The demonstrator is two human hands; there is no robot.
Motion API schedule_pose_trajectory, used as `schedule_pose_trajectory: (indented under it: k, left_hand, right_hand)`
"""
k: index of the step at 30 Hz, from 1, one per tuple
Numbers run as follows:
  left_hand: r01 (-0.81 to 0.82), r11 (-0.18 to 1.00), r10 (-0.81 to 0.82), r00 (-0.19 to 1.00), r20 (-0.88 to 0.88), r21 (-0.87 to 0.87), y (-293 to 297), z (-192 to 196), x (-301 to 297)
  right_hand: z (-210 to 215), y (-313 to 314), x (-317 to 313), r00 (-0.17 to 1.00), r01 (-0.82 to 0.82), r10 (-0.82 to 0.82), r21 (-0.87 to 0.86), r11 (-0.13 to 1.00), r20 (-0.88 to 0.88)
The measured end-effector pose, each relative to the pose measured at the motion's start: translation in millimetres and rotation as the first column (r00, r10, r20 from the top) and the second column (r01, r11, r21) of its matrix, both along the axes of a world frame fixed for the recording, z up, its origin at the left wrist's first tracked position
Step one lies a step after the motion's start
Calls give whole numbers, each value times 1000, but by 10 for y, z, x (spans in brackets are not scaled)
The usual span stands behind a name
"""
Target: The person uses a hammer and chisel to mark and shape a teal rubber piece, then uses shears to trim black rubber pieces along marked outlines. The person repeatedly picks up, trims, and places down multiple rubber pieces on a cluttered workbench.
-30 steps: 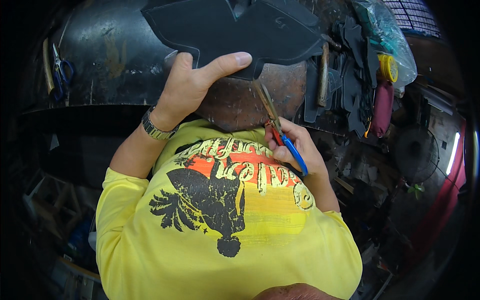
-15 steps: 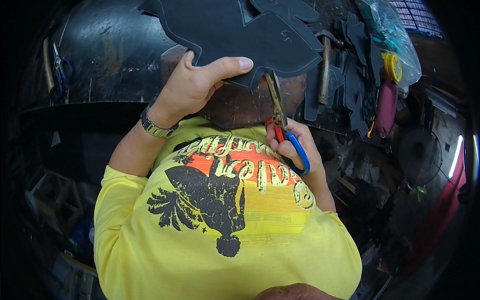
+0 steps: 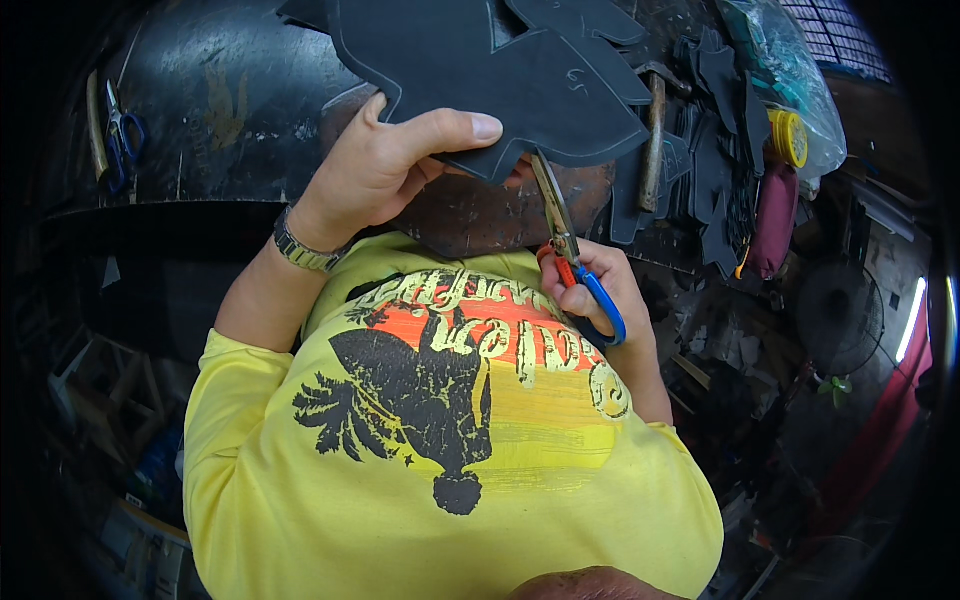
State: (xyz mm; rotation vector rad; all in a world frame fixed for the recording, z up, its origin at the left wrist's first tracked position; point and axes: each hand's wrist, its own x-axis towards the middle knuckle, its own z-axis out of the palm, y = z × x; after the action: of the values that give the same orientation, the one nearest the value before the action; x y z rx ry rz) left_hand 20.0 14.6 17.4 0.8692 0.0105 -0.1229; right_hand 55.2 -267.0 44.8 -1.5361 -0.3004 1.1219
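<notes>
Cleanest results should come from turning the dark sheet (image 3: 490, 85), at twelve o'clock, into the scissors (image 3: 561, 222), blades tracking its pale-lined edge. At eleven o'clock, the left hand (image 3: 405, 165) pinches the sheet, thumb on top (fingers beneath want keeping clear of the blades). At three o'clock, the right hand (image 3: 598, 290) wraps the scissors' handles, tips at the sheet's lower edge.

Table scissors (image 3: 116, 128) lie left of the sheet (image 3: 480, 80), the hammer (image 3: 653, 145) right.
</notes>
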Motion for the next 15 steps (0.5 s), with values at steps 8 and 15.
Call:
schedule_pose_trajectory:
  k: [8, 15]
  left_hand:
    - [-27, 997, 17, 988, 155, 65, 43, -27, -19]
    - [-48, 957, -5, 983, 182, 286, 54, 6, -35]
  right_hand:
    - [-78, -15, 51, 1000, -9, 9, 24, 1000, 28]
    - [-45, 1, 38, 1000, -11, 11, 4, 1000, 26]
